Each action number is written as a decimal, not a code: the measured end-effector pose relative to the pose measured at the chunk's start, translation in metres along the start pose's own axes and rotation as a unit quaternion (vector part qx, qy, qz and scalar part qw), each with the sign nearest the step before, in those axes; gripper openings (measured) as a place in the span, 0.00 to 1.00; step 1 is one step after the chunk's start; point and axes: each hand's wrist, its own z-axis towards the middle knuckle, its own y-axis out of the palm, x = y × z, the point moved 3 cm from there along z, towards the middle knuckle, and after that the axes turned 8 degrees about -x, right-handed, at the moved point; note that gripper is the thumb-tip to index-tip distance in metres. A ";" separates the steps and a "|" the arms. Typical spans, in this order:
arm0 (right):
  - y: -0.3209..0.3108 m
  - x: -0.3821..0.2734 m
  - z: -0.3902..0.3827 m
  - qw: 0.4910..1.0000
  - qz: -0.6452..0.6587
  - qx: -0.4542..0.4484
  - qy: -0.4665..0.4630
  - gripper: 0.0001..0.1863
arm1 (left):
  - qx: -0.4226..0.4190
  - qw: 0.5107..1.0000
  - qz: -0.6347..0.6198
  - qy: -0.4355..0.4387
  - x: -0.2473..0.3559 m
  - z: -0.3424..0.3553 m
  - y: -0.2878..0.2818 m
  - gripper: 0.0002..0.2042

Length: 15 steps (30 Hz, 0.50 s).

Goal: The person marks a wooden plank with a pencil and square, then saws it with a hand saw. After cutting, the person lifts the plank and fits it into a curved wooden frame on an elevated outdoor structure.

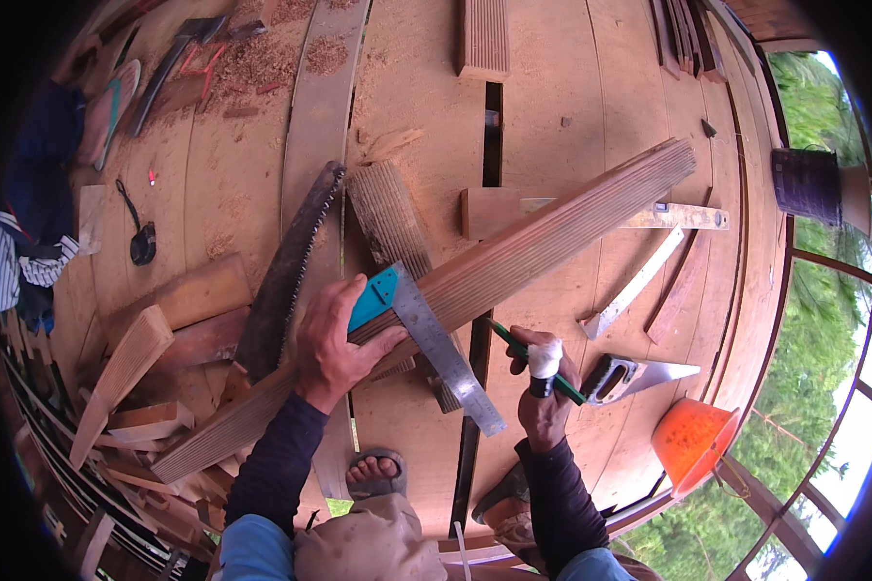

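A long grooved wooden plank runs diagonally across the middle, propped over a shorter wood block. Against its near-left stretch, my left hand grips the teal stock of a try square. The square's metal blade lies across the plank and sticks out past its near edge. Just right of that blade, my right hand is closed round a green pencil, its tip by the plank's edge. White wrapping covers a finger of this hand.
A large handsaw lies left of the plank, near offcuts. To the right are a spirit level, a curved blade, a smaller saw and an orange bucket. Another person sits at the far left by wood shavings.
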 end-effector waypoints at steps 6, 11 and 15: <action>0.031 -0.015 0.047 0.991 -0.050 -0.101 -0.078 0.15 | 0.001 1.000 -0.002 -0.003 -0.001 -0.002 0.002 0.41; 0.041 -0.009 0.055 0.987 -0.044 -0.130 -0.080 0.17 | -0.002 1.000 0.003 -0.004 -0.001 -0.001 0.002 0.41; 0.047 -0.015 0.057 0.985 -0.041 -0.136 -0.095 0.15 | -0.008 1.000 -0.002 -0.009 -0.002 -0.001 0.001 0.40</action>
